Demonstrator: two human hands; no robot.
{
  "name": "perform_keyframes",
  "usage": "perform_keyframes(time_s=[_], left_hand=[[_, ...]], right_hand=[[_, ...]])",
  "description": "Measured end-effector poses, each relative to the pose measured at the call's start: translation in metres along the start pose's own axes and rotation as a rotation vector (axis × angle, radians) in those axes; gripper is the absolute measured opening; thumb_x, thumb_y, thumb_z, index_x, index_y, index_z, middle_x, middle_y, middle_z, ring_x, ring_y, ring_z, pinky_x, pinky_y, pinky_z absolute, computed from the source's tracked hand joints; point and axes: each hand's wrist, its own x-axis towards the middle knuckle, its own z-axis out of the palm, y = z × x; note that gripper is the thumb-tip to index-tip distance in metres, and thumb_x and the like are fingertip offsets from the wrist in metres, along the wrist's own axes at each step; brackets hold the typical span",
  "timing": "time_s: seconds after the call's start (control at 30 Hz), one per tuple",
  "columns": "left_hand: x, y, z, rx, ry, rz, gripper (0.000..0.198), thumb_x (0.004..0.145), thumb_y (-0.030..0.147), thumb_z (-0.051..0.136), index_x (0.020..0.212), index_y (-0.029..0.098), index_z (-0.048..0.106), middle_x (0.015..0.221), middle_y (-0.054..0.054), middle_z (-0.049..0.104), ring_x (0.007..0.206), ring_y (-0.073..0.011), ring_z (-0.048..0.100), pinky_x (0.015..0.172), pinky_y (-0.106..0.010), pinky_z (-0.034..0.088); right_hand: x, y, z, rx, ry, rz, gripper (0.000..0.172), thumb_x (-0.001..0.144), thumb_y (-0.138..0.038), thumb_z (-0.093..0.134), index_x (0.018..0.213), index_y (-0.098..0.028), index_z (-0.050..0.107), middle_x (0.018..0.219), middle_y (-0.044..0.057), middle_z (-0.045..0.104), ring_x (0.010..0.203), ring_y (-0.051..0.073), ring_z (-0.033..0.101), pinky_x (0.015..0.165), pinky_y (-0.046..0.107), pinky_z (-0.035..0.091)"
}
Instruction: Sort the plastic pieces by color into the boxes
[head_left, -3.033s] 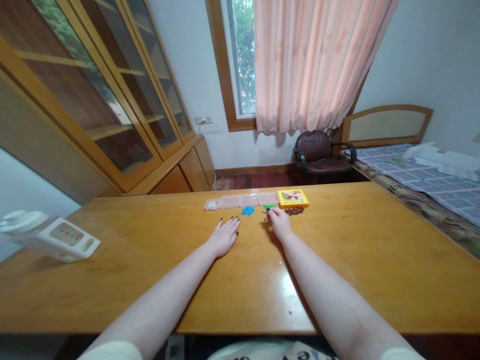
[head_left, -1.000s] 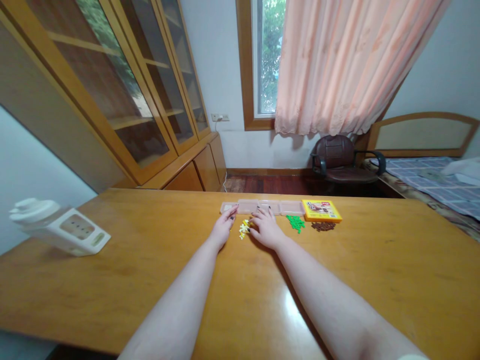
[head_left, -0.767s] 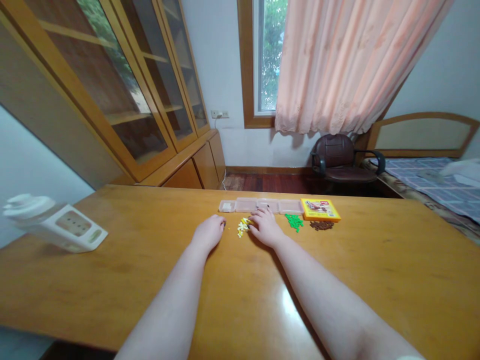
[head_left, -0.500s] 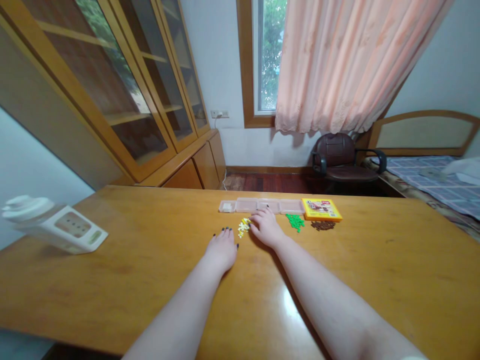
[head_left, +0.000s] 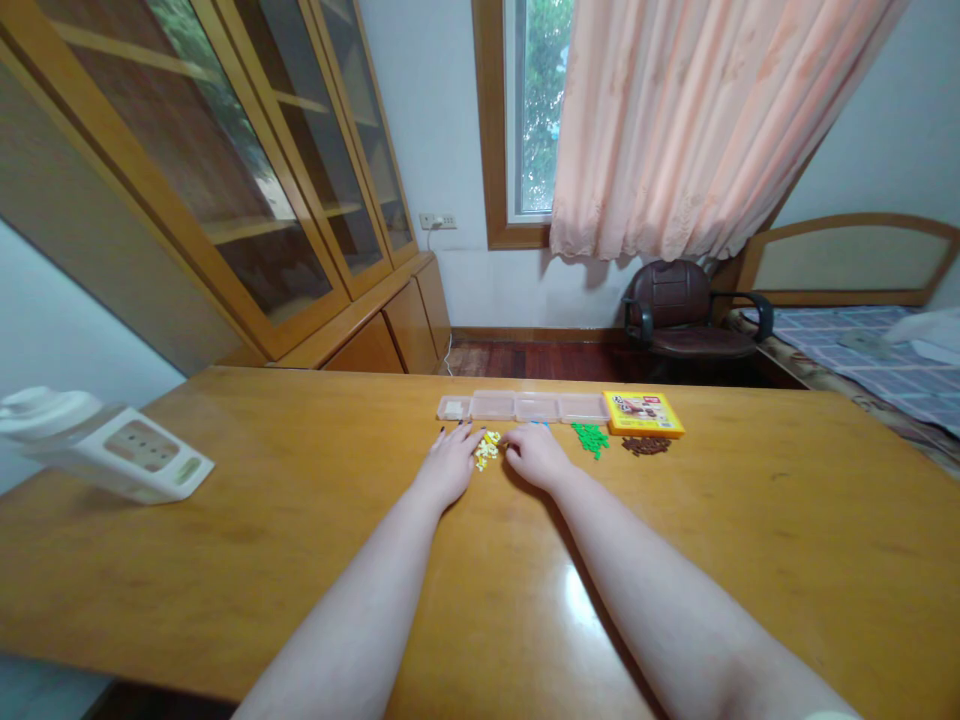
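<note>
A small pile of yellow and white pieces (head_left: 487, 452) lies on the table between my two hands. Flat on the tabletop at the pile's left side is my left hand (head_left: 447, 466), fingers stretched out and open, its fingertips by the pile's upper edge. On the other side, my right hand (head_left: 538, 456) is closed with fingers curled under, the index finger and thumb near the pile; whatever they hold is hidden. Bits of blue (head_left: 539, 424) peek out behind its knuckles. Right of that hand lie green pieces (head_left: 591, 439) and brown pieces (head_left: 646, 446), each in a separate heap.
Shallow clear trays (head_left: 493, 405) stand in a row beyond the piles, the leftmost holding something whitish. A yellow box (head_left: 645, 413) lies at the row's right end. Far left on the wooden table (head_left: 300, 540) is a white-lidded jug (head_left: 112, 445). A chair (head_left: 679, 310) stands beyond.
My left hand has moved forward, up to the side of the yellow and white pile. My right hand's fingers, stretched toward the trays before, are now curled in.
</note>
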Motion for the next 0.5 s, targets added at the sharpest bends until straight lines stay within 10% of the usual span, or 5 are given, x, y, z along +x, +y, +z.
perform_keyframes(time_s=[0.5], left_hand=[[-0.005,-0.001,-0.008,0.087,0.101,-0.158,0.041,0.083,0.014,0.043,0.119,0.021,0.061,0.123,-0.011,0.058,0.113,-0.0247,0.051,0.099,-0.042,0.039]], right_hand=[[-0.002,0.000,-0.003,-0.074,-0.079,-0.031,0.033,0.085,-0.019,0.044,0.105,-0.024,0.069,0.096,0.006,0.070,0.089,0.020,0.056,0.083,0.030,0.034]])
